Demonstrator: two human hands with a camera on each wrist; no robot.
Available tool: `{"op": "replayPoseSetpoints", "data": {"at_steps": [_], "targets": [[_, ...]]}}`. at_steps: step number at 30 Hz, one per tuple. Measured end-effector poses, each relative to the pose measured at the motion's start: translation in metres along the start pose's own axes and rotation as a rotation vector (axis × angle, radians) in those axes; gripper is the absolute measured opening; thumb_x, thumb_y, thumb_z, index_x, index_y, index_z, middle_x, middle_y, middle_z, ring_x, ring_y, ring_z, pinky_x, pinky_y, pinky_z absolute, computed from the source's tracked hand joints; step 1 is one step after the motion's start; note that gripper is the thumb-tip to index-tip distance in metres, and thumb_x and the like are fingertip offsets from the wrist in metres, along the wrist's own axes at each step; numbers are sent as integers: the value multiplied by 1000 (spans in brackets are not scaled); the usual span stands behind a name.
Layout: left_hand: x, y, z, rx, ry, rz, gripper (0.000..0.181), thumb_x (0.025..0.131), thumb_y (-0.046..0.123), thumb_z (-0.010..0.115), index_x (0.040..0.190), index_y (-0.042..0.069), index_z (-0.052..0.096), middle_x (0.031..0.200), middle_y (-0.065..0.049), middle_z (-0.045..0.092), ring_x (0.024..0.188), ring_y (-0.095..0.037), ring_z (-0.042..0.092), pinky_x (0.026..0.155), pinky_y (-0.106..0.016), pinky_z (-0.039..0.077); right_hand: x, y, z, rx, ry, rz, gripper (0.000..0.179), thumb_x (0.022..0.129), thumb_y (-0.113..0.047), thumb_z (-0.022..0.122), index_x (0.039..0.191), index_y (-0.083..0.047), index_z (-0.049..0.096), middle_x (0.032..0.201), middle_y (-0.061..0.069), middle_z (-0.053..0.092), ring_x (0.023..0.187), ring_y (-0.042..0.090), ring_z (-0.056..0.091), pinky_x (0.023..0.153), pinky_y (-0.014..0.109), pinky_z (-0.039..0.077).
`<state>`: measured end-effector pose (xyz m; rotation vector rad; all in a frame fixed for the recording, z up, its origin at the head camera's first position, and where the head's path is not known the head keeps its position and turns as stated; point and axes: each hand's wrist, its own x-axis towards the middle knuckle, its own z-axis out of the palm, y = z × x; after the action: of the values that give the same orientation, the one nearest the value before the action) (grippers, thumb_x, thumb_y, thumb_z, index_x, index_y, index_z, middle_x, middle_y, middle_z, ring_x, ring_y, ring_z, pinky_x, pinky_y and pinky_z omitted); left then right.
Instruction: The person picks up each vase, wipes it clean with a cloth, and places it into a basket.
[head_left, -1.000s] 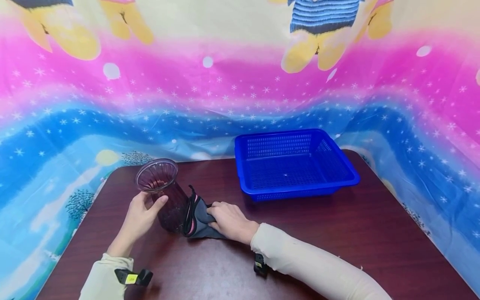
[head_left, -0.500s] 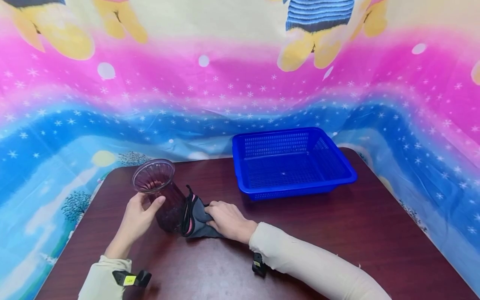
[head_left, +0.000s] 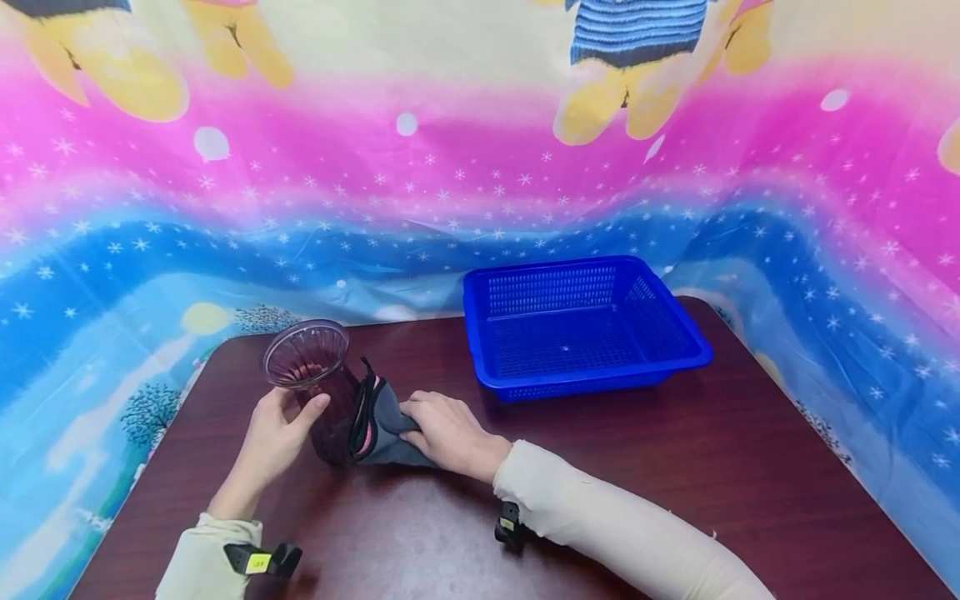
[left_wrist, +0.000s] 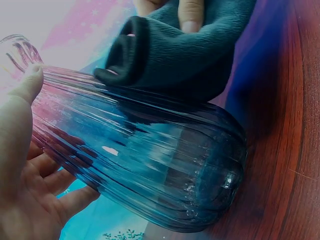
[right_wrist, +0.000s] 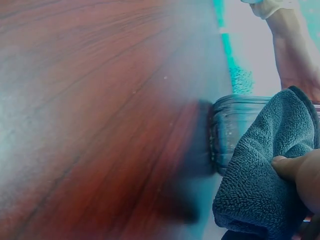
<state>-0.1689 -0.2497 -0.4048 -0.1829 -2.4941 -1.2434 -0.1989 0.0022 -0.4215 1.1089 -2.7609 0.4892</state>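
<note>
Glossy vase (left_wrist: 150, 155), fuzzy cloth (right_wrist: 257, 170), plastic basket (head_left: 592, 379)

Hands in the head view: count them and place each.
2: the left hand holds the vase near its neck; the right hand grips the cloth.

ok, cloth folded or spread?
Folded: the cloth shows its dark edges doubled together by the vase, and the right hand grips it bunched.

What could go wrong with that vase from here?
The left hand holds the vase near its flared top, so a hard push from the cloth, which the right hand holds against the vase's side, might tip it. Its glossy, see-through surface could also slip in that grip.
</note>
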Motion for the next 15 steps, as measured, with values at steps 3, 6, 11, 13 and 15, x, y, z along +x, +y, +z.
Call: {"op": "replayPoseSetpoints", "data": {"at_steps": [3, 6, 11, 13, 15], "targets": [[0, -1, 0, -6, 1, 1, 40, 98, 15, 66, 131, -7, 58, 125, -29, 66, 99, 26, 46, 86, 4, 38, 2, -1, -3, 4, 17, -5, 18, 95, -29, 70, 111, -22, 71, 101, -7, 68, 92, 10, 66, 71, 28, 56], [-1, -1, 0, -16, 3, 6, 40, 98, 14, 66, 131, -7, 58, 124, -30, 66, 99, 26, 47, 86, 4, 38, 4, -2, -6, 14, 27, -3, 19, 95, -29, 70, 112, -22, 71, 102, -8, 68, 92, 10, 65, 72, 27, 55], [-2, -1, 1, -8, 0, 14, 41, 99, 16, 65, 131, -8, 57, 124, -30, 66, 99, 27, 46, 86, 4, 38, 6, -7, -12, 49, 49, 6, 18, 94, -29, 71, 111, -22, 71, 103, -8, 69, 93, 10, 65, 73, 27, 55], [-2, -1, 1, 5, -2, 12, 41, 99, 17, 64, 131, -8, 57, 124, -29, 66, 99, 27, 46, 86, 4, 38, 7, -9, -15, 61, 56, 10, 18, 94, -29, 71, 110, -22, 71, 102, -7, 69, 92, 10, 65, 72, 27, 55], [-1, -1, 0, 9, -4, 7, 41, 100, 18, 64, 132, -7, 57, 124, -29, 66, 98, 26, 46, 86, 4, 38, 7, -10, -17, 72, 60, 16, 18, 94, -29, 72, 110, -21, 71, 102, -7, 68, 92, 10, 65, 71, 28, 55]]}}
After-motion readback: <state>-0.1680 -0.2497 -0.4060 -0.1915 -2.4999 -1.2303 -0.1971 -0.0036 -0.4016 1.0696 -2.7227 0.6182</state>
